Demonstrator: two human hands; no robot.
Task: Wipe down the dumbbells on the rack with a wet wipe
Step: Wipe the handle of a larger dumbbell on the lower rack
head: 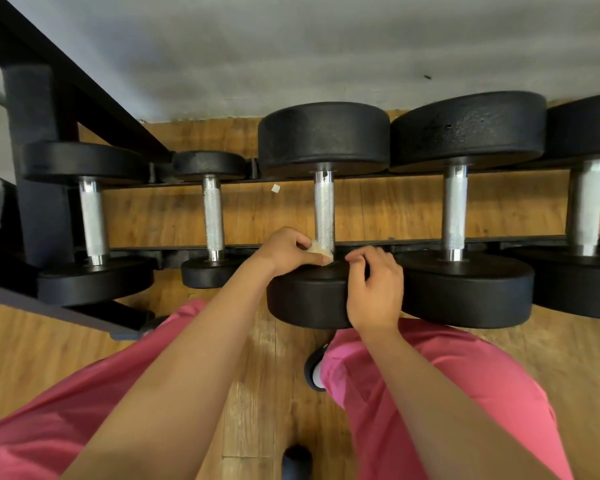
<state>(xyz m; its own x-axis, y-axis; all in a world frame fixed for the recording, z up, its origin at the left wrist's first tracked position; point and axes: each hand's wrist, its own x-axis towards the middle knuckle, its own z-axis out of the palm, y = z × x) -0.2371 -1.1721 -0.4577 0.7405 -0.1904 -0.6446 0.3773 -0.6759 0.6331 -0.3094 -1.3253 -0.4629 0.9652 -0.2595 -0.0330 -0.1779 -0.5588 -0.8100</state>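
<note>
Black rubber heads and knurled steel handles: I count five dumbbells lying side by side on the rack [395, 179]. Each has its long axis running straight away from me toward the wall, one head near and one head far. The middle dumbbell [324, 206] is the one being worked.

My feed shows the left hand [286, 249] pinching a small crumpled wet wipe [318, 248] between thumb and fingers. It presses the wipe against the near end of that handle, where the steel meets the near head. The right hand [374, 289] lies apart from it, just to the right, draped over the rim of the same near head with its fingers curled onto the top.

Under the rack is a wood-grain plank floor [395, 209], and behind it a pale grey wall [291, 46] with a dark mark on it. A small white scrap [275, 188] lies on the floor between the rails.

A small dumbbell [212, 213] sits just left of the working one. A large dumbbell [454, 209] crowds its right side, their heads nearly touching. Further left, another dumbbell [92, 220] rests beside the black upright post [39, 161] of the frame, and a fifth dumbbell [586, 202] is cut off at the right edge. Pink trousers [430, 393] fill the lower view, with a dark shoe [313, 372] showing between the legs.
</note>
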